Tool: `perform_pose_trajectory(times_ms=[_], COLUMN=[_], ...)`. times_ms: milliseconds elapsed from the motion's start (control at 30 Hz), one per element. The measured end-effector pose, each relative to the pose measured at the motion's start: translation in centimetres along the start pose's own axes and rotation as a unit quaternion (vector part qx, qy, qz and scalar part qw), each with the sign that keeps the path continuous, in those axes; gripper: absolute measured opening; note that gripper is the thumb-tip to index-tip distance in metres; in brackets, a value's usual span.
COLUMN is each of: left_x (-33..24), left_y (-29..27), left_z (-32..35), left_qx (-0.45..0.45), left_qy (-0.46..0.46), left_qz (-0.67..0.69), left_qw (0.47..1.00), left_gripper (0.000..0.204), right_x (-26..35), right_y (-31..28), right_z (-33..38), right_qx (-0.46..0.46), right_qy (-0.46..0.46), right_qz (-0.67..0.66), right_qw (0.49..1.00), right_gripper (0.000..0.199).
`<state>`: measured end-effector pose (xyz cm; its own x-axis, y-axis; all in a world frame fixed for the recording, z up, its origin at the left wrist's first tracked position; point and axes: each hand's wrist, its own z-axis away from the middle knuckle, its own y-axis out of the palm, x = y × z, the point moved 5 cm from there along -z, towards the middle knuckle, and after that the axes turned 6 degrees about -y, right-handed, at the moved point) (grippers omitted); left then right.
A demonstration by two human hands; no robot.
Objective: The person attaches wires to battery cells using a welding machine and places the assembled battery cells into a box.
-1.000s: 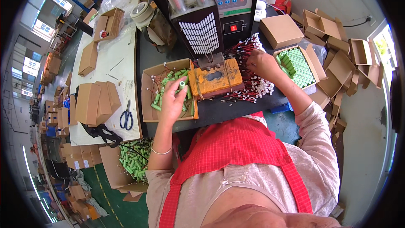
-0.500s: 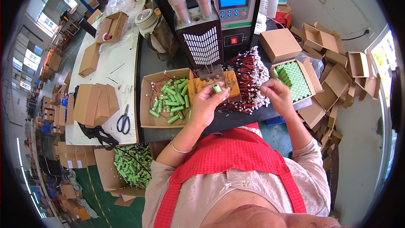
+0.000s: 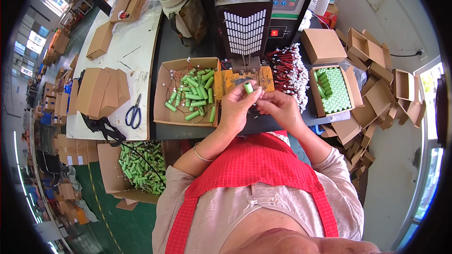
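Observation:
My left hand [image 3: 235, 106] pinches a green battery cell [image 3: 248, 88] upright between thumb and fingers. Right beside it, my right hand [image 3: 282, 108] is closed with its fingertips together near the cell. Whatever it may hold is too small and hidden to make out. Both hands are at the front of a worn orange block [image 3: 266, 79] under the black spot-welding machine [image 3: 242, 33]. Behind my right hand lies a heap of red and black wire leads [image 3: 293, 73] with white connectors.
On the left is a carton [image 3: 160, 91] of loose green cells with wires; on the right, a carton [image 3: 355, 84] of upright cells. Scissors [image 3: 134, 114] lie on the white table. A bigger box [image 3: 110, 178] of cells stands below. Empty cartons [image 3: 376, 99] are piled at the right.
My right hand has moved left from beside the wire heap to meet my left hand. The cell stays in my left hand. The view has shifted slightly.

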<state>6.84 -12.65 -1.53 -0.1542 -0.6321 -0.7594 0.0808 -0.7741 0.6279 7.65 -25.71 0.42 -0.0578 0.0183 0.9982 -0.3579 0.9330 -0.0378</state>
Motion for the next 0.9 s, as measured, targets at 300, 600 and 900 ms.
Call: perform_pose_trajectory(times_ms=[300,600,900], left_x=[-5.7,-5.1,-5.2], left_y=[-0.6,-0.8,-0.6], left_z=[-0.8,-2.2,-2.2], left_qx=[-0.061,-0.035,-0.037], left_qy=[0.286,0.276,0.250], left_qz=[-0.508,-0.528,-0.543], left_qw=[0.810,0.802,0.801], left_gripper=[0.020,0.018,0.017], right_x=[0.7,0.6,0.7], right_y=[-1.4,-0.8,-1.1], right_z=[-3.0,-4.7,-5.1], right_qx=[0.013,0.064,0.092], right_qy=[0.008,0.060,0.060], right_qz=[0.084,0.085,0.086], right_qw=[0.996,0.993,0.990], right_gripper=[0.023,0.027,0.021])
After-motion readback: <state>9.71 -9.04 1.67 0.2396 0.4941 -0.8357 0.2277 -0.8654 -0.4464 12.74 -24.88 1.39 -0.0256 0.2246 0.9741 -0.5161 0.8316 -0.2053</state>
